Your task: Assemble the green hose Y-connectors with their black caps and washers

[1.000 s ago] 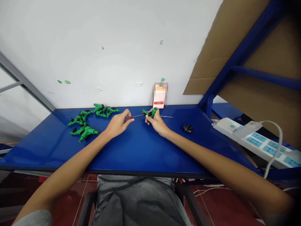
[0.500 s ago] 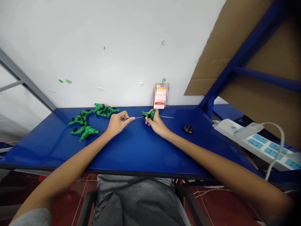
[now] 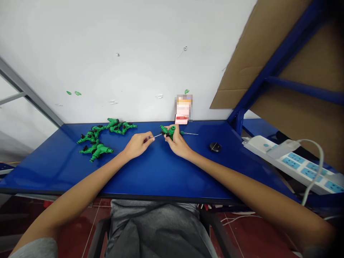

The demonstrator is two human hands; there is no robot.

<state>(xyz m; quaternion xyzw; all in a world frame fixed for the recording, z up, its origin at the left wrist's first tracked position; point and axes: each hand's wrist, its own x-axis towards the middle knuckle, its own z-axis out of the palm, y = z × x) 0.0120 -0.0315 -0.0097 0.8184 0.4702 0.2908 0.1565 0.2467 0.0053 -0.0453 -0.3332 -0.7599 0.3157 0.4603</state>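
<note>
In the head view, the left hand [image 3: 138, 145] and the right hand [image 3: 177, 141] are held close together above the blue metal table [image 3: 53, 175], without touching. A thin metal rod [image 3: 158, 135] is pinched by the left fingers, and its tip end is directed at a green plastic hose connector [image 3: 170, 132], which is clasped in the right hand. A matching thin line is seen beyond the connector, in line with the rod. A heap of green connectors [image 3: 94, 139] is laid to the left. A small black round object [image 3: 215, 147] is placed to the right, and a white power strip [image 3: 292, 165] is seen beyond the table's right corner. A pixelated card [image 3: 184, 109] is propped against the wall.
</note>
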